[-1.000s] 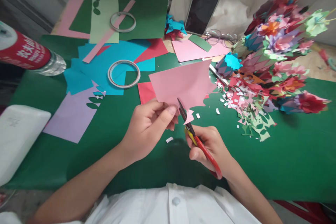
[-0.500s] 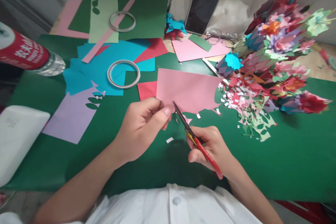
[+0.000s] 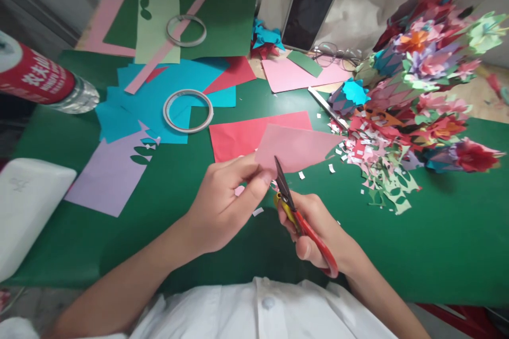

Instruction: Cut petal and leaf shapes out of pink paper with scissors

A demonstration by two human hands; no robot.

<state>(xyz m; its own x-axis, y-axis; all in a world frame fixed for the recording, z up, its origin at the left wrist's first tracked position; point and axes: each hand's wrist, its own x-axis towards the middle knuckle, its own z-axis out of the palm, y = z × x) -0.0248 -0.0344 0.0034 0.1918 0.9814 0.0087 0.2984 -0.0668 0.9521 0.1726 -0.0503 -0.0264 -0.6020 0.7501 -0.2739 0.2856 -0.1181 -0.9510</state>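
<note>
Between thumb and fingers, my left hand (image 3: 230,204) pinches the lower left corner of a pink paper sheet (image 3: 296,148), which is tilted above the table. My right hand (image 3: 314,228) grips red-handled scissors (image 3: 294,209) with a yellow inner part. Their dark blades point up and away, with the tips at the sheet's lower edge near my left thumb. Behind the pink sheet lies a red paper sheet (image 3: 242,135), partly covered. Small white scraps (image 3: 301,175) lie under and beside the sheet.
Right of my hands are a heap of paper scraps (image 3: 377,156) and folded paper flowers (image 3: 433,58). To the left lie a tape roll (image 3: 210,111), blue paper (image 3: 139,111), purple paper (image 3: 107,180), a bottle (image 3: 43,77) and a white device (image 3: 32,212). A phone (image 3: 314,5) leans at the back.
The pink sheet has turned and tilted, showing more of the red sheet behind it. My left hand has moved slightly right, and the scissors have shifted right with their blades at a steeper angle.
</note>
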